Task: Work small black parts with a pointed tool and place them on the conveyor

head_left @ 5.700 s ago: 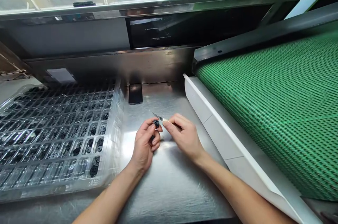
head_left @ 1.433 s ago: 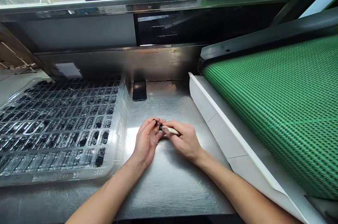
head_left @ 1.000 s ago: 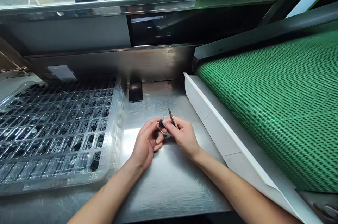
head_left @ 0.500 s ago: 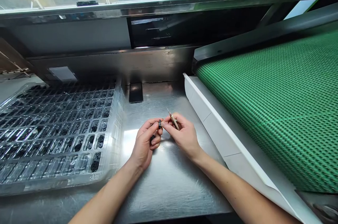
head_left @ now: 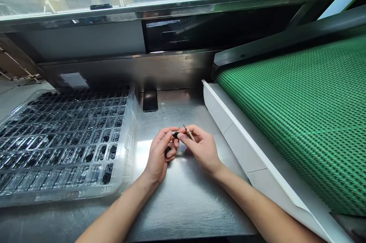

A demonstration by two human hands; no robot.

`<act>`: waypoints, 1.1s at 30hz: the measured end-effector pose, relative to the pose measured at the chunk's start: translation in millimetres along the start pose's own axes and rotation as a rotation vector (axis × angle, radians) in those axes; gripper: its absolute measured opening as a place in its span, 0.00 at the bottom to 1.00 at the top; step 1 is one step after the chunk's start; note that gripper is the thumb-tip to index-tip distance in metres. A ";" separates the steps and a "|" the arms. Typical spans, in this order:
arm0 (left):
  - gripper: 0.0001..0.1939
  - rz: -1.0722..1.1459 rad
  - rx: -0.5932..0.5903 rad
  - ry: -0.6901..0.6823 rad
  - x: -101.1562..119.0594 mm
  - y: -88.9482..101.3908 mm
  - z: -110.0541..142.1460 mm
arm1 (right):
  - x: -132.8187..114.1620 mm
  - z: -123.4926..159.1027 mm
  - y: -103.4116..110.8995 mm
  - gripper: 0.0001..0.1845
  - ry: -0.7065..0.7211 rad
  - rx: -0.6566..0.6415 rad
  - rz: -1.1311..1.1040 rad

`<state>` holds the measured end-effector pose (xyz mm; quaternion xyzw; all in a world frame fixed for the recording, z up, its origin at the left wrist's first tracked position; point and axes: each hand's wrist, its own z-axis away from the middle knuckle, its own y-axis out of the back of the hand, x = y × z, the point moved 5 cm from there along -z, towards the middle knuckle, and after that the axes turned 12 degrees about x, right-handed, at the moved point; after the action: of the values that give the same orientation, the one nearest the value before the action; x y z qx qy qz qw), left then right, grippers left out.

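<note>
My left hand (head_left: 160,155) rests on the steel bench, fingers curled, pinching a small black round part (head_left: 175,134) at thumb and forefinger; a second dark part (head_left: 167,151) shows under its lower fingers. My right hand (head_left: 201,147) meets it fingertip to fingertip, also touching the black part, and grips a thin pointed tool (head_left: 188,132) whose tip sticks up and away. To the left lies a clear plastic tray (head_left: 126,159) with several rows of pockets that hold black parts.
A green perforated conveyor belt (head_left: 300,113) runs along the right behind a white sloped guard (head_left: 246,147). A dark phone-like slab (head_left: 150,100) lies at the back of the steel bench (head_left: 183,201). A metal wall and window frame close off the far side.
The tool's tip swung from lying flat between my hands to pointing up and away. The black part has been turned between my fingertips. Both hands stay in the same spot.
</note>
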<state>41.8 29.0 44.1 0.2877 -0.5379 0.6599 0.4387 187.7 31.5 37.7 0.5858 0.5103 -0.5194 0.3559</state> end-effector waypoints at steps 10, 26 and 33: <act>0.23 -0.091 -0.014 -0.170 -0.5 -2.4 4.2 | -5.0 -0.4 -3.0 0.21 -0.130 0.015 -0.140; 0.23 -0.061 0.069 -0.158 3.8 4.5 -1.1 | -4.7 -0.8 1.7 0.29 -0.068 0.066 -0.162; 0.24 -0.021 0.055 -0.137 7.7 4.4 -0.5 | -5.9 5.2 4.4 0.30 0.098 0.023 0.011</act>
<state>34.5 31.4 48.4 0.3497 -0.5451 0.6488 0.3996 191.1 24.2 41.9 0.6173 0.5181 -0.4939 0.3265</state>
